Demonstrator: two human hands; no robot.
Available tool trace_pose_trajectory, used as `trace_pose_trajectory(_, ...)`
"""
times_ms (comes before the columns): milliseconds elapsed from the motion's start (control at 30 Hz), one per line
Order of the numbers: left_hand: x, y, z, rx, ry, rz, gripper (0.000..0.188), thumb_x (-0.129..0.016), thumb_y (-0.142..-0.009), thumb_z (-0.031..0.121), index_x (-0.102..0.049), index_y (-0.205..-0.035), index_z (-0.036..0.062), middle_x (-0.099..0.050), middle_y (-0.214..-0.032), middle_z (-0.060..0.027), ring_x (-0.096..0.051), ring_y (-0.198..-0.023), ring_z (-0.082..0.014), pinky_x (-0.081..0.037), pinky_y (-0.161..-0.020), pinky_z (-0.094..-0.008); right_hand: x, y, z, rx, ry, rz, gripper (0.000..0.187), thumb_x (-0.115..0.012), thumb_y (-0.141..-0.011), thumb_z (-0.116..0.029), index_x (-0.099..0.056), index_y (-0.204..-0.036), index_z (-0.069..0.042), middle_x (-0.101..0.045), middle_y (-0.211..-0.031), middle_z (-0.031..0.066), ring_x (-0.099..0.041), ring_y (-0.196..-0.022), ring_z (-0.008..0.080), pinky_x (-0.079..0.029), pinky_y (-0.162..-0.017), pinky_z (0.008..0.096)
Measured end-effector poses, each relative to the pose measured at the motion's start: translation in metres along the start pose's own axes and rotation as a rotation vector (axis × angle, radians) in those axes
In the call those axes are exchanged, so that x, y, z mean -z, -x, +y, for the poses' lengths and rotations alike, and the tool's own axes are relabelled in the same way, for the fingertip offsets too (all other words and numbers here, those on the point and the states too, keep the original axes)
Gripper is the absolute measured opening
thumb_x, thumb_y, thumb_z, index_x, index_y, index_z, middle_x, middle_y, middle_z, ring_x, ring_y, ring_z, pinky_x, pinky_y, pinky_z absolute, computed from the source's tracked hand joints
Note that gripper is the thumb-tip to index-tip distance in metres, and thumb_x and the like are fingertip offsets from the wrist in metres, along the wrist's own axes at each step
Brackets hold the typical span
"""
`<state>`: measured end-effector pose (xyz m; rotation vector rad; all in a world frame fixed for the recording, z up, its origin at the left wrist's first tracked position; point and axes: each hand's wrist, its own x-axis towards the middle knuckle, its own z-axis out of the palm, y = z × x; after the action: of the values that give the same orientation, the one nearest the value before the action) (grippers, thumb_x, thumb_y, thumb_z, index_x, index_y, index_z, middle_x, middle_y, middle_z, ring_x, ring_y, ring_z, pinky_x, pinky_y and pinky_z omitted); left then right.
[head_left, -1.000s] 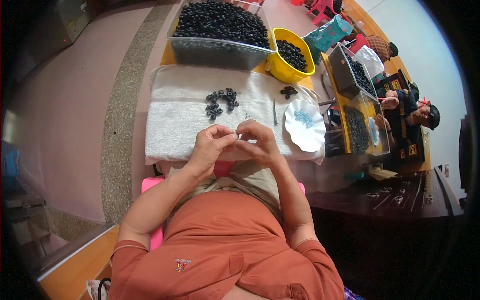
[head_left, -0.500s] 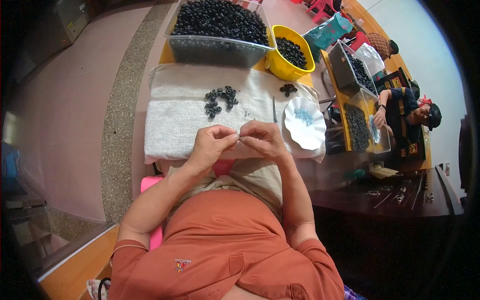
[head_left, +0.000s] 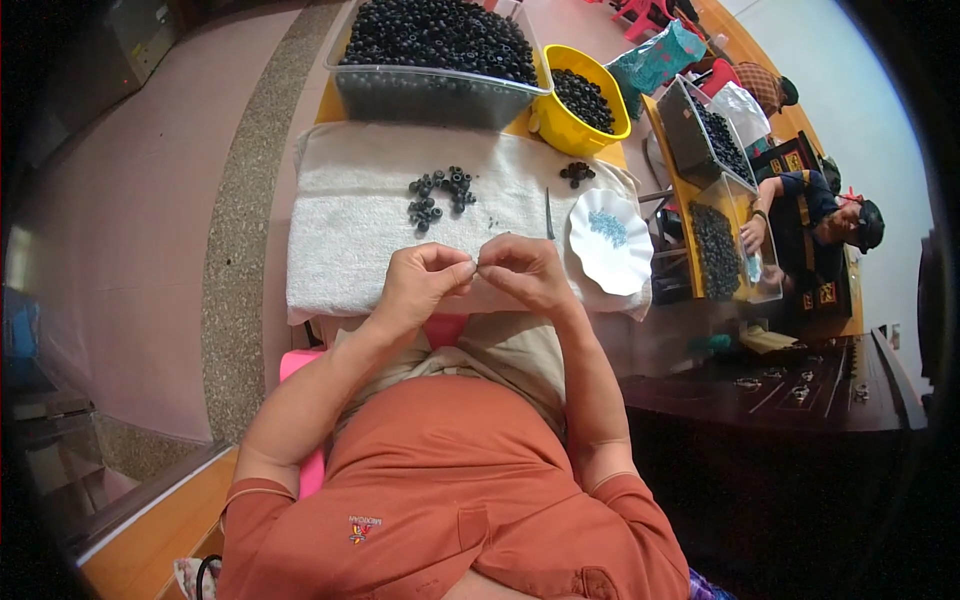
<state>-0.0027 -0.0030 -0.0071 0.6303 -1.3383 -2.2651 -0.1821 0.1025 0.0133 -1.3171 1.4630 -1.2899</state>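
My left hand (head_left: 425, 283) and my right hand (head_left: 524, 274) meet fingertip to fingertip over the near part of a white towel (head_left: 340, 245). Both are pinched closed around something too small to make out. Beyond them lies a loose cluster of small black ring-like parts (head_left: 440, 198), with a few tiny bits near it. To the right of the cluster are slim dark tweezers (head_left: 549, 214). A white plate with a wavy rim (head_left: 622, 272) sits right of my right hand, bearing small pale blue pieces (head_left: 607, 228). A smaller group of dark parts (head_left: 577, 174) rests above the plate.
At the towel's far edge stand a clear bin (head_left: 430, 95) heaped with black parts and a yellow basket (head_left: 566, 128) of the same. On the right, a co-worker (head_left: 830, 222) reaches into another clear bin (head_left: 765, 283). A pink seat (head_left: 300, 362) shows beneath me.
My hands stay pinched together at almost the same place, with only slight finger movement. The co-worker's hand has shifted a little. The whole view has tilted slightly.
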Motion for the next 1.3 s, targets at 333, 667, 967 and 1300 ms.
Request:
trace_pose_trajectory(333,-0.001,0.001,0.003,0.024,-0.028,0.016,0.012,-0.07,-0.089,0.009,-0.068,-0.097,-0.0003,-0.069,-0.085,-0.0055,-0.065,-0.074,-0.0099,-0.055,-0.069,-0.0235,0.0,0.0,0.001,0.019,0.008,-0.027,0.011,-0.066,-0.085,0.003,-0.069,-0.096,0.002,-0.068,-0.091,0.0036,-0.061,-0.085,0.0083,-0.05,-0.074,0.0233)
trace_pose_trajectory(667,0.002,0.0,0.003,0.051,-0.064,0.008,0.012,-0.07,-0.089,0.009,-0.068,-0.096,-0.0003,-0.069,-0.085,-0.0053,-0.065,-0.074,-0.0097,-0.056,-0.069,-0.0236,0.0,0.0,0.0,0.01,0.037,-0.028,0.012,-0.066,-0.081,0.002,-0.069,-0.093,0.001,-0.069,-0.09,0.0049,-0.063,-0.084,0.0102,-0.051,-0.075,0.0245)
trace_pose_trajectory(967,0.003,-0.001,0.005,0.029,-0.079,-0.006,0.011,-0.069,-0.089,0.009,-0.067,-0.095,-0.0011,-0.069,-0.083,-0.005,-0.063,-0.072,-0.0095,-0.053,-0.067,-0.024,0.003,-0.001,0.003,0.02,0.027,-0.031,0.014,-0.063,-0.081,0.006,-0.069,-0.093,0.002,-0.067,-0.092,0.0054,-0.061,-0.085,0.01,-0.049,-0.074,0.0238)
trace_pose_trajectory(1300,0.004,-0.002,0.007,0.029,-0.047,0.037,0.011,-0.07,-0.089,0.008,-0.067,-0.096,-0.001,-0.068,-0.082,-0.0052,-0.063,-0.071,-0.0092,-0.053,-0.067,-0.0233,0.003,-0.003,0.004,0.017,0.008,0.018,0.011,-0.064,-0.08,0.005,-0.069,-0.09,0.003,-0.067,-0.089,0.0032,-0.06,-0.082,0.0087,-0.048,-0.071,0.0228)
